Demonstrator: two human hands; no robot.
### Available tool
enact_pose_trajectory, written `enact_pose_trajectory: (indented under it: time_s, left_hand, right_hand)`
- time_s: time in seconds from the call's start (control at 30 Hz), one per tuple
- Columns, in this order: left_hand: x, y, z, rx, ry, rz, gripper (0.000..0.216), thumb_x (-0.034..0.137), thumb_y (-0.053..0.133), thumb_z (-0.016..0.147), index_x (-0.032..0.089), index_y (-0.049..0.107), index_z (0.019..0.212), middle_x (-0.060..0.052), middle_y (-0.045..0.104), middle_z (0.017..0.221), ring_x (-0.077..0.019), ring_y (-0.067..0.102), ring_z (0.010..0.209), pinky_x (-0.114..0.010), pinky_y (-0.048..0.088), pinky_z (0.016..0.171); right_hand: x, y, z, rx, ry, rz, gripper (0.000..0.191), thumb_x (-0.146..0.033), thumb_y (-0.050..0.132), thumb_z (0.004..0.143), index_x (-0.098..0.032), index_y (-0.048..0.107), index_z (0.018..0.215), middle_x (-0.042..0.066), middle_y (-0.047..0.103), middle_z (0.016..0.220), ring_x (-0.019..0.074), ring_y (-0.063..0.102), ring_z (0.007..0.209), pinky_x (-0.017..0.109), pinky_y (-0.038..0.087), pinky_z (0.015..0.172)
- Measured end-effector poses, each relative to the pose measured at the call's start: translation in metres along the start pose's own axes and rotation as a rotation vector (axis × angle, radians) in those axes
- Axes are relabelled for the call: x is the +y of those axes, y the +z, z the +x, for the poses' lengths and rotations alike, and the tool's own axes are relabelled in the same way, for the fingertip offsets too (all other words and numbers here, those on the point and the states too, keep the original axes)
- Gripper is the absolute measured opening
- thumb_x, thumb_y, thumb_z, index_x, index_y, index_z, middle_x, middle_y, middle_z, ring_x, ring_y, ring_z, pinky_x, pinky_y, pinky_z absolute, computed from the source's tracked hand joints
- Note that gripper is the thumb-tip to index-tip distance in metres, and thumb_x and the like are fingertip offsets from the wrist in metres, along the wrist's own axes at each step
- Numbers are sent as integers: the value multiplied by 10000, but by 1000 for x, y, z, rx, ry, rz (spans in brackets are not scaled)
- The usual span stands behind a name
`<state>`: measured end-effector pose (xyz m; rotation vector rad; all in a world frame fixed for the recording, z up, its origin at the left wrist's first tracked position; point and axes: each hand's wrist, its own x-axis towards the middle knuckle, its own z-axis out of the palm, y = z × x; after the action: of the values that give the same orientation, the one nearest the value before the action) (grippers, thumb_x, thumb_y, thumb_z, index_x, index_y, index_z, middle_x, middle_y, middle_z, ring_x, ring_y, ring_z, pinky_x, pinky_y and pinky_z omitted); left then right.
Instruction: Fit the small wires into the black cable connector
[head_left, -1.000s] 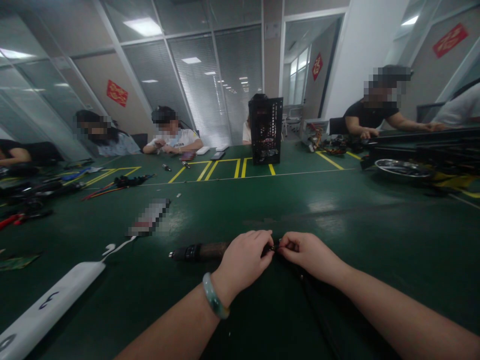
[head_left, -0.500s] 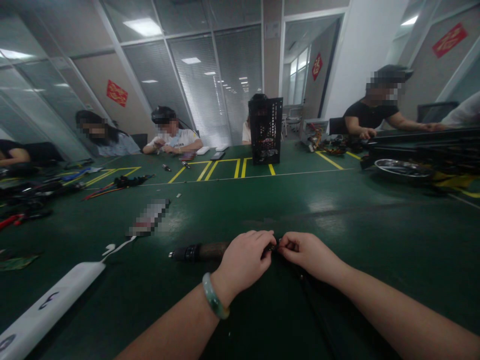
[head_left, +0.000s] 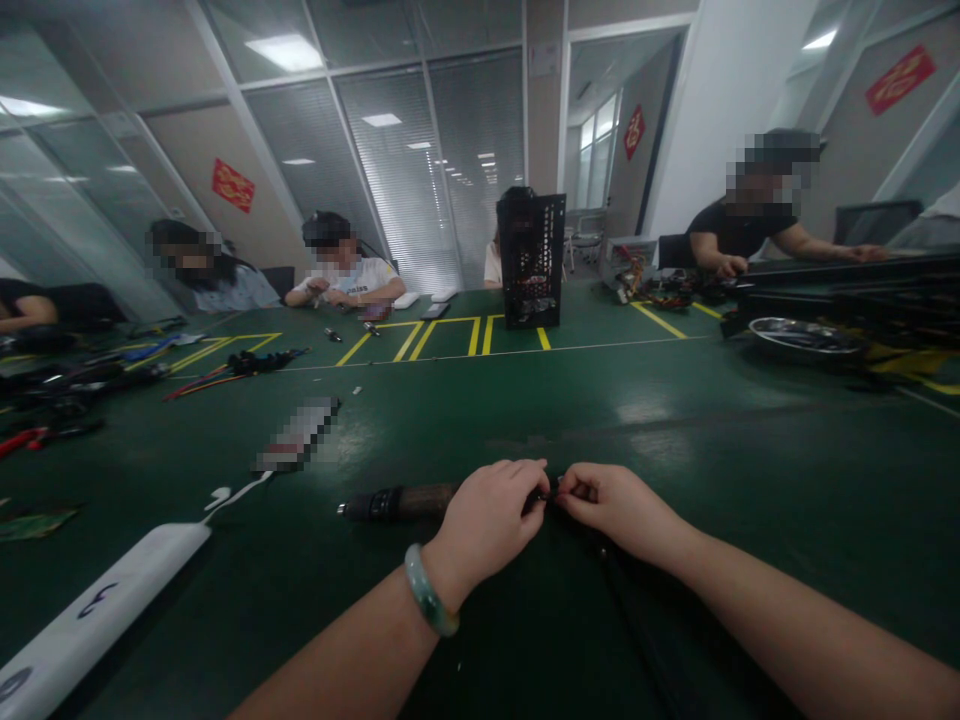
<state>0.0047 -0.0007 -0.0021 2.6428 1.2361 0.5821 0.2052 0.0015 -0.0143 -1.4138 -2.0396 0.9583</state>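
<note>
My left hand [head_left: 489, 520], with a pale green bangle on its wrist, is curled over the right end of a dark cylindrical tool [head_left: 397, 502] that lies on the green table [head_left: 675, 420]. My right hand [head_left: 611, 505] meets it fingertip to fingertip, pinching a small dark part [head_left: 551, 493] between the two hands. What that part is I cannot make out. A thin dark cable [head_left: 622, 590] trails from under my right hand toward me.
A white power strip [head_left: 97, 610] lies at the lower left with its cord beside a blurred flat object [head_left: 296, 435]. A black perforated case [head_left: 531, 262] stands mid-table. Cables and tools [head_left: 67, 385] sit at the left, a metal dish [head_left: 806, 338] at the right. Several people sit around the table.
</note>
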Motion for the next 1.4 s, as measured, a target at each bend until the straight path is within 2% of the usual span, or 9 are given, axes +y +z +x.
enact_pose_trajectory:
  time_s: [0.23, 0.4, 0.53, 0.87, 1.03, 1.23, 1.4]
  left_hand:
    - [0, 0, 0, 4, 39, -9, 151, 133, 555, 838, 228, 573, 953, 3, 584, 1239, -197, 566, 1042, -376, 447, 916]
    - [-1, 1, 0, 18, -12, -2, 207, 194, 605, 822, 218, 551, 1021, -31, 572, 1249, -215, 564, 1066, -391, 448, 932]
    - [-2, 2, -1, 13, -37, 0, 151, 231, 609, 832, 214, 552, 970, -43, 578, 1237, -223, 560, 1086, -399, 456, 925]
    - [1, -1, 0, -11, 24, 20, 147, 158, 550, 845, 224, 577, 974, -15, 552, 1287, -203, 568, 1055, -390, 451, 928]
    - [-1, 1, -1, 11, -17, 13, 225, 223, 636, 810, 225, 549, 1017, -36, 548, 1288, -222, 550, 1105, -402, 450, 938]
    - [-1, 1, -1, 11, -24, 17, 112, 231, 595, 845, 207, 557, 948, -53, 572, 1250, -222, 554, 1106, -401, 450, 936]
    - [0, 0, -1, 9, -9, 10, 107, 211, 596, 835, 217, 569, 939, -18, 557, 1280, -205, 565, 1076, -390, 454, 935]
  right_hand:
    - [2, 2, 1, 14, -26, -8, 121, -271, 566, 837, -190, 652, 812, -11, 665, 713, 130, 593, 640, 213, 393, 566]
    - [2, 2, 1, 9, -10, 2, 126, -279, 567, 840, -189, 648, 803, -9, 671, 716, 136, 603, 646, 220, 399, 567]
    - [2, 1, 1, 2, -8, 11, 124, -281, 568, 841, -191, 647, 812, -6, 677, 730, 140, 613, 656, 223, 407, 571]
    - [3, 2, 1, 7, -20, -1, 121, -283, 567, 841, -193, 643, 813, -11, 668, 716, 138, 605, 649, 222, 402, 569]
    - [4, 3, 2, 1, -13, 10, 127, -285, 562, 843, -192, 643, 813, -7, 675, 723, 139, 613, 649, 222, 406, 564]
    - [2, 1, 1, 4, -14, -4, 120, -273, 569, 836, -191, 651, 807, -8, 673, 709, 141, 613, 640, 228, 411, 567]
    - [4, 2, 1, 8, -25, -2, 116, -276, 571, 841, -194, 647, 810, -8, 670, 714, 142, 613, 649, 228, 412, 574]
